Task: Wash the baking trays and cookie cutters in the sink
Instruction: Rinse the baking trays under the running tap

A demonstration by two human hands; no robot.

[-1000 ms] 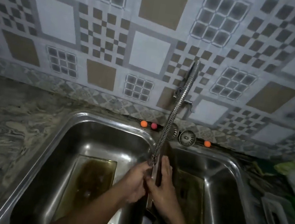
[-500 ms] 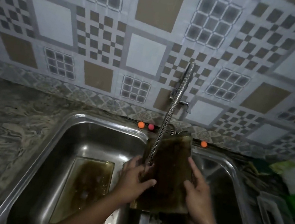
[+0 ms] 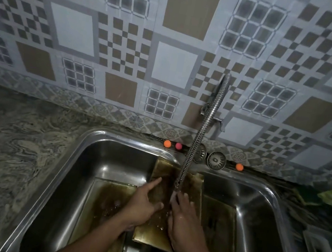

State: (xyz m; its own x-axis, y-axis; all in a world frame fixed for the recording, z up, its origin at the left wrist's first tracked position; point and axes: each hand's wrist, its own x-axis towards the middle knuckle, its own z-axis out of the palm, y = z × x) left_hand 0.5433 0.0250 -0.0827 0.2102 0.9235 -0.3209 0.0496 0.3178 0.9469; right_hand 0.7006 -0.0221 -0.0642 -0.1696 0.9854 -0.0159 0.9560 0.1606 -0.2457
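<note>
Patterned tile wall behind a steel double sink. The left hand is gripping a stained baking tray by its left edge under the running tap hose — the right hand, fingers flat, is rubbing it. A second tray and a third tray are lying stained in the basins — washing seems barely begun.

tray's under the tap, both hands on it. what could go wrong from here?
1. The brown-stained rectangular metal baking tray is wet and held over the divider between the basins. Only the left hand has a grip on its edge, and the right hand lies flat on it, so it may slip.
2. Water from the ribbed metal faucet hose lands on the tray's face and could splash out of the sink.
</note>
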